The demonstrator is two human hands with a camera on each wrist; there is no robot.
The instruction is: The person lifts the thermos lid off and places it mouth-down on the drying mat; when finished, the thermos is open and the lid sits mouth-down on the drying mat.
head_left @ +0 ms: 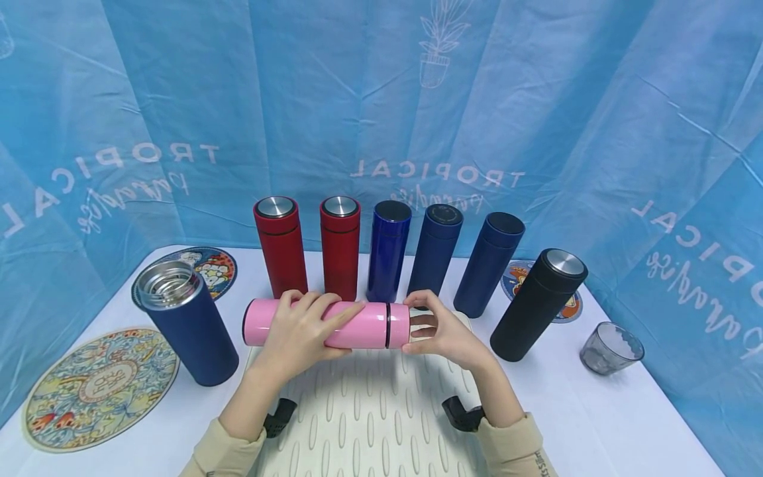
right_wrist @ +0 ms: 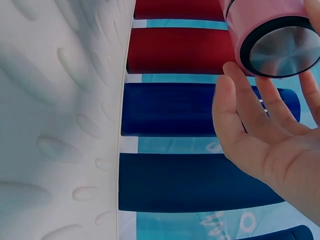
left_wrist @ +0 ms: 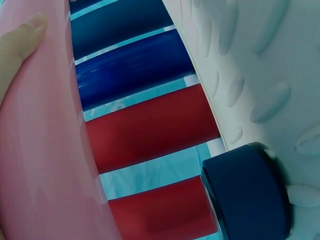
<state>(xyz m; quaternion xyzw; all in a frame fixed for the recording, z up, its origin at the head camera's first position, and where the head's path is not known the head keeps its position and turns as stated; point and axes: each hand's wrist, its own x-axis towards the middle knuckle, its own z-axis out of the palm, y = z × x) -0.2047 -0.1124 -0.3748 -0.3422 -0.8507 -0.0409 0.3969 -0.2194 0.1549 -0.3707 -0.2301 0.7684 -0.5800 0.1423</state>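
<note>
A glossy pink thermos point(head_left: 369, 328) lies sideways over the back of the white ribbed mat point(head_left: 357, 411), its lid end to the right. My left hand point(head_left: 304, 328) grips its body from the near side, fingers over the top. The thumb and fingertips of my right hand point(head_left: 447, 338) pinch the rim of the pink lid point(head_left: 399, 324), beyond the black ring. That lid's brushed metal end point(right_wrist: 285, 50) faces the right palm in the right wrist view. In the left wrist view, a short dark blue cylinder point(left_wrist: 245, 195), like a lid, sits on the mat; the head view hides it.
Behind stand two red thermoses point(head_left: 283, 258) and several blue ones point(head_left: 387, 252). A black thermos point(head_left: 536, 305) and a clear glass point(head_left: 612, 348) are at right. At left stands a lidless navy thermos point(head_left: 193, 334) beside a round patterned mat point(head_left: 101, 391). Blue curtains point(head_left: 381, 99) enclose the table.
</note>
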